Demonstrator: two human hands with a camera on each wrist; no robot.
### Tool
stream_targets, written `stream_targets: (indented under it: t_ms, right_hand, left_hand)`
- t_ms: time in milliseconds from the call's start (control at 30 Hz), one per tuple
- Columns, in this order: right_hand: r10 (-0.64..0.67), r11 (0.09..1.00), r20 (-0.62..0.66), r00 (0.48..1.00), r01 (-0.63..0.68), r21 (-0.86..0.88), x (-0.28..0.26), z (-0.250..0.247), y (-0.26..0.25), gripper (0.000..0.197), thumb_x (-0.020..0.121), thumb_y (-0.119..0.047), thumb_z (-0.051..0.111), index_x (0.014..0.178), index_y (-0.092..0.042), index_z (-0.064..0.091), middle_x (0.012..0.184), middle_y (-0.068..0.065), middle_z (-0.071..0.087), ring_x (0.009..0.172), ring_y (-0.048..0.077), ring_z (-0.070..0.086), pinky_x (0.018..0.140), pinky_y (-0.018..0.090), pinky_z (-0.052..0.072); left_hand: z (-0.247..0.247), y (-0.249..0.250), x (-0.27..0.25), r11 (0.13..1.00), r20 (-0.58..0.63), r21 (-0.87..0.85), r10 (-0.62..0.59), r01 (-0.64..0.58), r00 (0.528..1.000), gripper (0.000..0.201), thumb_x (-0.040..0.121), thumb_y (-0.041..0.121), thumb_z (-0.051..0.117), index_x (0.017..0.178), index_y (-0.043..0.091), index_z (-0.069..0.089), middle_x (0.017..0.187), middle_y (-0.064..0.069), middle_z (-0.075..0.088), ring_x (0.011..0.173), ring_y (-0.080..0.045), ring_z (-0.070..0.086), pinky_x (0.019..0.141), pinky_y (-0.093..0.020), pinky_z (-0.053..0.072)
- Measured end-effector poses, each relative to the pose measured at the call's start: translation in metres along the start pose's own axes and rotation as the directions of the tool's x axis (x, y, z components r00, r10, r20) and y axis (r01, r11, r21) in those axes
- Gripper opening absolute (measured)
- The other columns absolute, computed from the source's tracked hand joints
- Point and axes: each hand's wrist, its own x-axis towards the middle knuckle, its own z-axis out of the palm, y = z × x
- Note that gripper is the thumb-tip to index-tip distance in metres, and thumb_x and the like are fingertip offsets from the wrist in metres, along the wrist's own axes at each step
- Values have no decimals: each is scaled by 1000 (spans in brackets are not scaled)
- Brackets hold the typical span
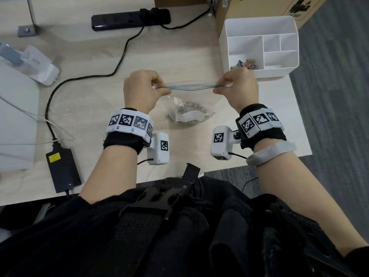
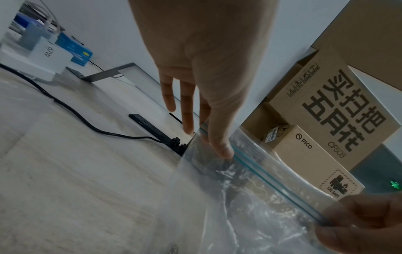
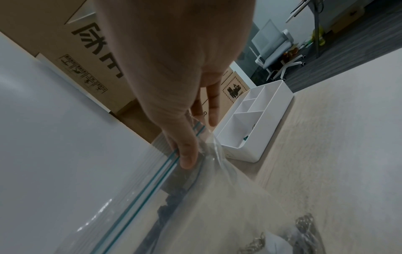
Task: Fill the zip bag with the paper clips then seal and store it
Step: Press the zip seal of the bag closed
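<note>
Head view: clear crinkly zip bag (image 1: 191,100) w/ teal zip strip hangs over the pale wood-grain desk (image 1: 95,108), silvery paper clips (image 1: 187,113) heaped at its bottom round a white slip. Left grip (image 1: 139,90) & right grip (image 1: 237,88) each pinch one end of the strip, pulled taut between them. Beyond: white plastic divided organizer (image 1: 259,47), cardboard boxes (image 2: 304,146) marked "PICO", "CF508", "UN 3481".
</note>
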Motion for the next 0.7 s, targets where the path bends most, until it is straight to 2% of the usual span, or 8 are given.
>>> stream_targets:
  t_ms: [133, 233, 333, 400, 467, 567, 633, 700]
  right_hand:
    - [7, 1000, -7, 1000, -7, 16, 2, 3, 0, 9, 70, -18, 79, 78, -18, 75, 91, 11, 67, 92, 23, 58, 71, 25, 34]
    - [4, 999, -23, 1000, -4, 34, 2, 4, -2, 9, 69, -15, 80, 77, -15, 75, 89, 13, 68, 87, 24, 59, 70, 25, 36]
    - [4, 999, -40, 999, -3, 37, 1, 4, -1, 9, 69, -16, 80, 76, -14, 75, 88, 12, 68, 81, 20, 57, 69, 25, 36]
    - [-10, 1000, -36, 999, 11, 12, 0, 3, -1, 10, 70, -17, 79, 79, -17, 74, 91, 11, 68, 89, 23, 58, 70, 25, 36]
    - [-45, 999, -16, 999, 45, -11, -1, 1, -3, 16, 70, -18, 80, 86, -16, 74, 95, 9, 69, 101, 26, 57, 77, 29, 41]
    - [-97, 995, 3, 995, 97, 5, -2, -2, -7, 19, 70, -19, 81, 87, -14, 74, 92, 5, 72, 97, 26, 58, 86, 37, 46]
    - [-118, 993, 9, 993, 118, 14, -2, -2, -9, 14, 70, -20, 80, 82, -14, 75, 87, 4, 72, 87, 21, 56, 83, 38, 47]
    - [-121, 993, 23, 992, 121, 0, -1, -2, -9, 9, 73, -18, 78, 79, -13, 75, 86, 4, 71, 84, 19, 52, 79, 34, 44]
  left_hand:
    - [1, 0, 1, 1000, -8, 29, -2, 2, 1000, 17, 71, 30, 77, 77, 15, 71, 84, -3, 70, 85, -21, 61, 78, -30, 42]
    - [3, 0, 0, 1000, -10, 22, 12, -12, 1000, 16, 72, 26, 76, 77, 13, 72, 84, -6, 71, 84, -23, 61, 76, -28, 41]
    - [2, 1, -2, 999, -29, 39, 35, -34, 999, 15, 72, 27, 77, 76, 13, 72, 84, -4, 71, 85, -22, 60, 83, -33, 45]
    - [3, 2, -2, 997, -25, 50, 64, -62, 998, 13, 72, 28, 76, 77, 17, 72, 84, -1, 71, 90, -22, 60, 91, -42, 44]
    - [4, 4, -1, 993, 1, 57, 100, -100, 995, 12, 72, 30, 75, 79, 21, 73, 86, 1, 71, 97, -22, 59, 95, -46, 41]
    - [9, 12, 0, 987, 34, 90, 129, -132, 991, 14, 72, 34, 75, 80, 22, 73, 87, 2, 72, 100, -19, 58, 98, -40, 36]
    - [11, 15, 2, 983, 37, 124, 135, -139, 990, 15, 73, 33, 75, 81, 20, 73, 88, -1, 72, 99, -19, 57, 96, -37, 32]
    - [11, 17, 1, 981, 29, 142, 130, -133, 991, 16, 74, 31, 75, 81, 17, 73, 86, -3, 71, 95, -20, 57, 94, -35, 31]
